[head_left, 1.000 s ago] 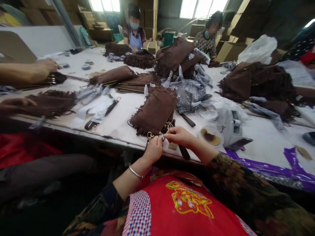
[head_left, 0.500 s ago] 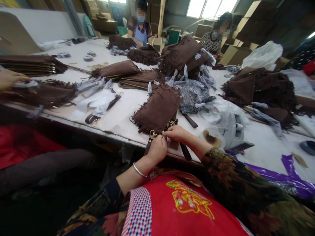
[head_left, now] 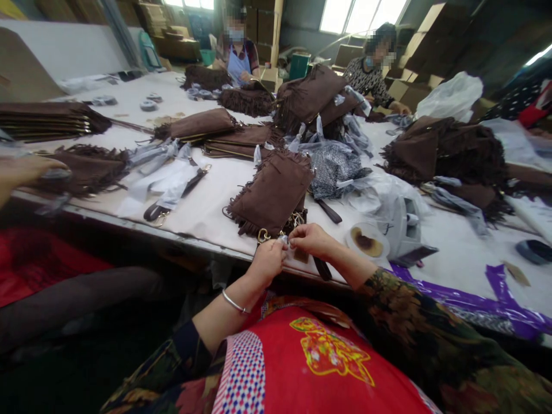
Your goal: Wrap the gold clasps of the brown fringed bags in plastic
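A brown fringed bag (head_left: pixel 271 192) lies in front of me near the table's edge, with gold rings and clips along its near side. My left hand (head_left: pixel 269 260) is pinched at that side, beside a gold clip (head_left: pixel 263 234). A small whitish piece (head_left: pixel 283 240) shows at its fingertips. Just to the right, my right hand (head_left: pixel 311 240) is closed too, its thumb and finger close to the same piece; what they grip is too small to name. A dark strap (head_left: pixel 322 268) hangs below the right hand.
Brown bags (head_left: pixel 317 100) are piled further back, with another heap (head_left: pixel 444 152) at the right. A white tape dispenser (head_left: pixel 403 230) stands right of my hands. A strap in white wrap (head_left: pixel 175 192) lies left. Another person's hand (head_left: pixel 26 172) reaches in at the left edge.
The view has shifted slightly. A whitish piece now shows between my fingertips, and my right hand has drawn a little apart from my left. The person's hand at the left has moved further in.
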